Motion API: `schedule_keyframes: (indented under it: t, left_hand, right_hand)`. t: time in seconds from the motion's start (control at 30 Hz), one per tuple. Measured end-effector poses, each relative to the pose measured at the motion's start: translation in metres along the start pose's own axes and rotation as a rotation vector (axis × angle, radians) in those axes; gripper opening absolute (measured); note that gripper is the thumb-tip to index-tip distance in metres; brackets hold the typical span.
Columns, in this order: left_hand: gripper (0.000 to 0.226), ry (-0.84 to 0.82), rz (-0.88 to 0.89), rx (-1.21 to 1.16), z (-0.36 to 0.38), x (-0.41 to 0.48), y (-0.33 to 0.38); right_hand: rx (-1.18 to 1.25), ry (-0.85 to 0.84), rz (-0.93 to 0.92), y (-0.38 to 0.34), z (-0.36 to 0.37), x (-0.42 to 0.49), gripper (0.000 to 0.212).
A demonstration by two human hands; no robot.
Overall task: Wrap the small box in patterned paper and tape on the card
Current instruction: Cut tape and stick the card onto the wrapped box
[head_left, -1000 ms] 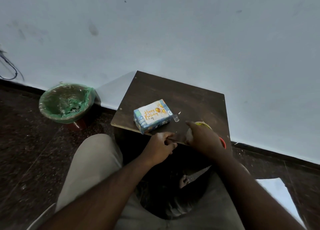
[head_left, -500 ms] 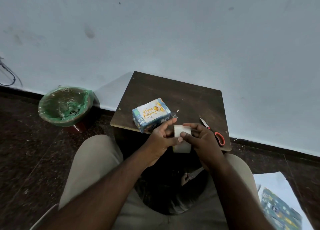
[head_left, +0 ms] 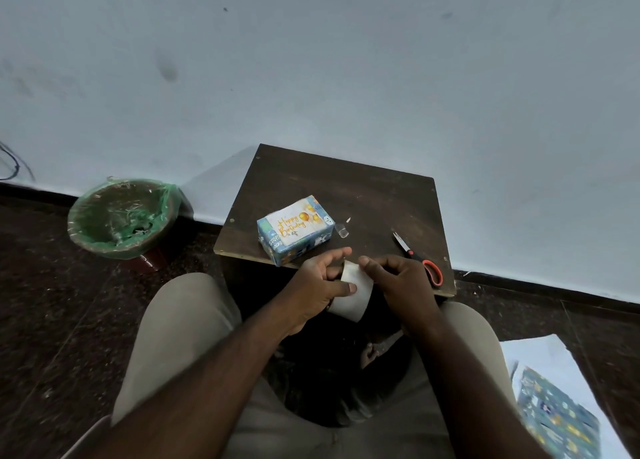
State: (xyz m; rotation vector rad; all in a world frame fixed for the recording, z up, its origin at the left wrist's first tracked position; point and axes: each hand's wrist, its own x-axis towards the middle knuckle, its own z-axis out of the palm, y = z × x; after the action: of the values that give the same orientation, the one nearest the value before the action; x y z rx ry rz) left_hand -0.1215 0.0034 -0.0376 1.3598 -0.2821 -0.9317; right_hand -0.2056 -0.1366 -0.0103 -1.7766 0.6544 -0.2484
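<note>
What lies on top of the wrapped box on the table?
A white card with gold "Happy Birthday" lettering and balloons lies on the wrapped box, covering most of its top. What is beneath the card is hidden; any tape holding it cannot be made out.

We see only part of the pale roll of tape (head_left: 356, 296): the left hand (head_left: 311, 285) covers its left side, with the thumb lying across its face, and the right hand (head_left: 398, 278) hides its right edge, so we cannot make out any loose end. The right hand also hides part of the red handle of the steel scissors (head_left: 417, 257). A small clear scrap (head_left: 342, 230) on the dark wooden desk (head_left: 346, 188) is too small for us to name. The blue patterned sheet of paper (head_left: 554, 420) at lower right is blurred and cut off by the edge, and the thin dark cable (head_left: 14, 160) at far left is cut off too.
</note>
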Motion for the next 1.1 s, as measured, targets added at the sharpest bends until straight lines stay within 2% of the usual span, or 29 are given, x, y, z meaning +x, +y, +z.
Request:
schedule_keyframes:
  t: [0.1,0.17,0.4,0.6,0.9,1.03,1.1]
  left_hand:
    - [0.067,0.006,-0.009,0.021,-0.001,-0.001,0.001]
    - [0.065,0.003,-0.02,0.009,-0.001,-0.001,0.003]
    - [0.061,-0.034,-0.061,-0.044,0.002,-0.003,0.008]
    - [0.061,-0.05,-0.086,-0.032,0.002,-0.002,0.007]
    - [0.06,-0.045,-0.103,0.007,0.002,-0.001,0.004]
    - [0.071,-0.02,-0.083,0.13,-0.001,0.0,-0.003]
    - [0.08,-0.021,-0.074,0.178,-0.001,0.0,-0.005]
  right_hand:
    - [-0.124,0.004,-0.059,0.004,0.001,0.001,0.013]
    - [-0.226,0.022,-0.125,0.004,0.002,0.001,0.016]
    - [-0.071,0.11,-0.222,0.001,0.004,-0.009,0.017]
    - [-0.022,0.126,-0.228,0.001,0.004,-0.014,0.03]
    - [0.023,0.126,-0.201,0.007,0.005,-0.013,0.028]
    - [0.031,0.031,-0.112,0.011,0.001,-0.009,0.038]
    - [0.02,-0.016,-0.088,0.01,-0.001,-0.008,0.029]
